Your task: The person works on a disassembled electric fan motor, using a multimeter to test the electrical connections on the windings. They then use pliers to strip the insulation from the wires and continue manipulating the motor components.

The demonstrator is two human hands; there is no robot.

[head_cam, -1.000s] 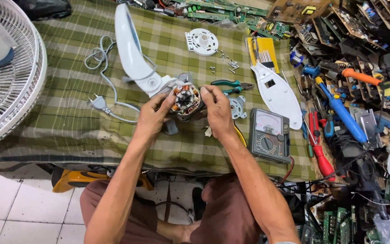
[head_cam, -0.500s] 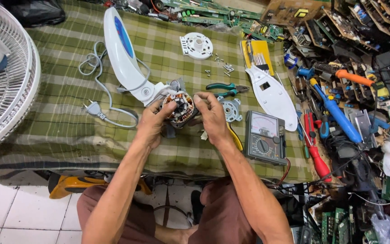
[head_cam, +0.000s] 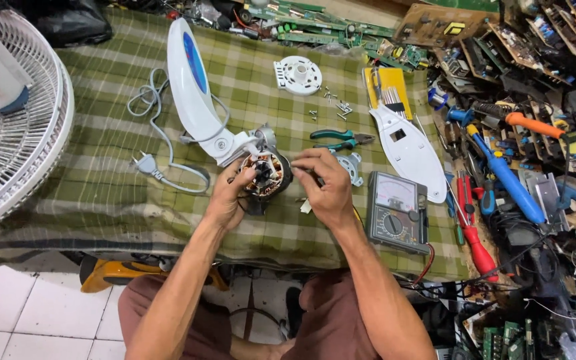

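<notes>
- White wire fan guard (head_cam: 8, 133) lies far left of the fan motor (head_cam: 268, 175), half off the green checked cloth (head_cam: 101, 200) that covers the bench.
- Grey power cord (head_cam: 161, 143) with its two-pin plug trails just left of the motor, and the white-and-blue fan neck housing (head_cam: 191, 80) runs up and away from it, joined at the motor's upper left.
- Left hand (head_cam: 228, 197) cups the motor's left side, fingers curled and clamped on its rim, steadying it on the cloth.
- Copper windings show in the open motor between both hands, so the work in hand looks like inspecting or picking at the stator.
- Right hand (head_cam: 325, 190) sits at the motor's right edge, fingertips pinched together at the windings; whether they hold a wire or a small part I cannot tell.
- Green-handled pliers (head_cam: 338, 139) lie just up and right of the motor, loose screws (head_cam: 335, 107) and a round white cover (head_cam: 298, 75) beyond them.
- Analog multimeter (head_cam: 396, 213) rests right of the motor, near the right wrist; a fine, steady pinch seems needed next, with the left hand holding firm.
</notes>
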